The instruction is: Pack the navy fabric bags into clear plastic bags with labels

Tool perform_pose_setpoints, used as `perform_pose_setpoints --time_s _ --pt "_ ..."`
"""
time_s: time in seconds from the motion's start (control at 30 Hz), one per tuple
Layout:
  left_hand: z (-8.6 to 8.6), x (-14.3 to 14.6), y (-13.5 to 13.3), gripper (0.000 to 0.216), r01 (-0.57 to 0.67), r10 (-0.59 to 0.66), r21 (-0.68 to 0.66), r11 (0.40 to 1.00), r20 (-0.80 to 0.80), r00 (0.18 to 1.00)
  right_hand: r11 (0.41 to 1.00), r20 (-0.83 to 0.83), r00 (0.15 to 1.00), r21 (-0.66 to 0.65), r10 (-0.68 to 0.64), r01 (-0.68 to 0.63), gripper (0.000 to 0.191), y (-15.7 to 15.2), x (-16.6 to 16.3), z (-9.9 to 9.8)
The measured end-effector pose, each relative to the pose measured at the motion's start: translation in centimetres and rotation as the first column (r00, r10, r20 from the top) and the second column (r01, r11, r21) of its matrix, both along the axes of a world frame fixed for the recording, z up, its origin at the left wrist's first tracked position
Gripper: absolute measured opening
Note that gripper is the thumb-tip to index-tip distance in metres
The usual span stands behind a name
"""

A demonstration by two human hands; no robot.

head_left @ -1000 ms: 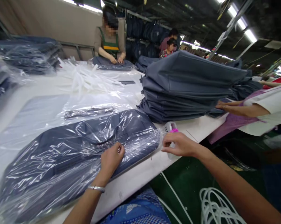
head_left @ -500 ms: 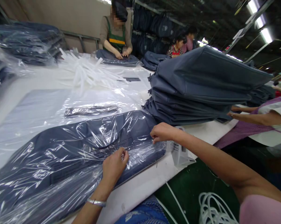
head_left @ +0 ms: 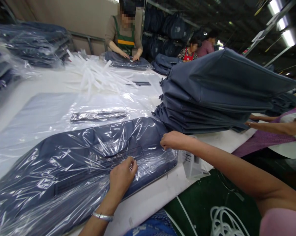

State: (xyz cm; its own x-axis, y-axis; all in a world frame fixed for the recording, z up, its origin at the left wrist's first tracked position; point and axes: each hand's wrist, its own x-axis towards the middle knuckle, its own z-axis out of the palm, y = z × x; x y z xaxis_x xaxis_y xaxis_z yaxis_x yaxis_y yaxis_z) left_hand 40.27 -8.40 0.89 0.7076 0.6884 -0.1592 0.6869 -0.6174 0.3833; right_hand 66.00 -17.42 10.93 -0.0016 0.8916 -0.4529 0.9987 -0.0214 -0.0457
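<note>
A dark blue folded bag in a clear plastic sleeve (head_left: 71,157) lies lengthwise on the table before me. My left hand (head_left: 123,173), with a silver bangle on its wrist, rests over the near side of the sleeve, fingers pinched on the clear plastic. At the sleeve's right end, my right hand (head_left: 175,141) is closed, its curled fingertips against the plastic edge; whether film is between them is hard to see. Just beyond that hand rises a stack of dark blue bags (head_left: 212,95) with small pulls along their left edges.
Behind the sleeve lie flat clear plastic bags (head_left: 47,111) with a dark wrapped strip (head_left: 99,116), and a heap of white strips (head_left: 91,73). Wrapped bags (head_left: 40,42) are piled back left. Across the table a co-worker (head_left: 124,32) handles another bag. White cord (head_left: 226,223) lies coiled below.
The camera view has shifted a little, so everything sits slightly further right. Both hands keep nearly the same places on the sleeve, the right one curled slightly more.
</note>
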Motion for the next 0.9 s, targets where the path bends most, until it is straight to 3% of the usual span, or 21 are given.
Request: perform_pose_setpoints --time_s 0.27,0.47,0.67,0.9 --pt "-0.1 -0.1 -0.1 0.025 0.003 -0.003 0.019 1.0 0.025 1.0 0.981 0.093 0.978 -0.074 0.185 -0.178 0.004 0.8 0.2 -1.5" --pt "-0.2 -0.2 -0.1 0.026 0.004 -0.005 0.03 1.0 0.033 0.999 0.941 0.12 0.935 -0.099 0.335 -0.324 0.016 1.8 1.0 -2.8" --pt "-0.6 0.0 0.1 0.027 0.001 -0.003 0.059 0.998 0.036 0.999 0.975 0.059 0.975 -0.086 0.213 -0.207 0.021 2.3 2.2 -3.6" --pt "-0.3 0.3 0.3 0.028 0.002 -0.003 0.064 0.998 0.014 1.0 0.989 -0.019 0.999 0.142 -0.031 0.033 0.017 0.7 2.7 -4.5"
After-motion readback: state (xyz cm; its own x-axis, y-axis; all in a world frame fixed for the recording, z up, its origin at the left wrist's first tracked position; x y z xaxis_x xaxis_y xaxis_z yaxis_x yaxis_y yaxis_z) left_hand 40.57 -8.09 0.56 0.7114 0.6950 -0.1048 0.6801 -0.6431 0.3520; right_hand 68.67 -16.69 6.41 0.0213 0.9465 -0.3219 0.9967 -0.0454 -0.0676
